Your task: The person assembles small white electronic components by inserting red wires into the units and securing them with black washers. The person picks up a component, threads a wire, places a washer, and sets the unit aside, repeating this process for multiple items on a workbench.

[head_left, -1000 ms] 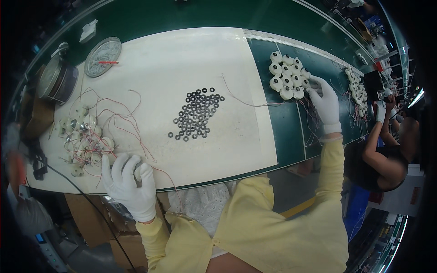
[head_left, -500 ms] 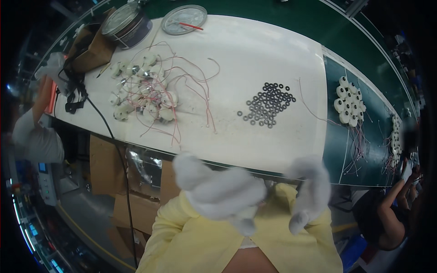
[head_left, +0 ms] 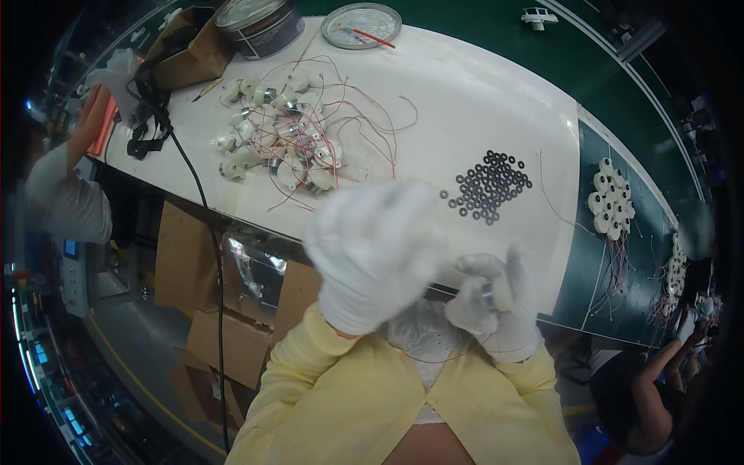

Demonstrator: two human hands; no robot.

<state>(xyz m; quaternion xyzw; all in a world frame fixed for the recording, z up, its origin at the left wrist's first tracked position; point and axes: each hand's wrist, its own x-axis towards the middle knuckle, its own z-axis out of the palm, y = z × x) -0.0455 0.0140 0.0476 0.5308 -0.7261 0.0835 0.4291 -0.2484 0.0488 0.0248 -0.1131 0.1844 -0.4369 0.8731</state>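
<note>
My right hand (head_left: 515, 329), in a white glove, is closed around a small motor (head_left: 488, 297) by the table's front edge. A silver band and a whitish part of it show, and a thin red wire trails down over my yellow sleeves. My left hand (head_left: 376, 252), also gloved in white, is raised over the table edge and smeared by motion; its fingers cannot be made out. Behind it lies a heap of white motors (head_left: 263, 132) with silver bands and tangled red and white wires. Black rings (head_left: 488, 186) lie in a loose cluster farther right.
A round tin (head_left: 260, 27) and a lid (head_left: 360, 27) bearing a red stick stand at the back. At left are an open carton (head_left: 186, 54), a black cable (head_left: 186, 170) and another person's arm. White parts (head_left: 611, 200) with black rings sit on the green mat at right.
My left hand has risen forward over the table edge. My right hand has turned, and the motor in it now shows. The whole view has shifted slightly.
</note>
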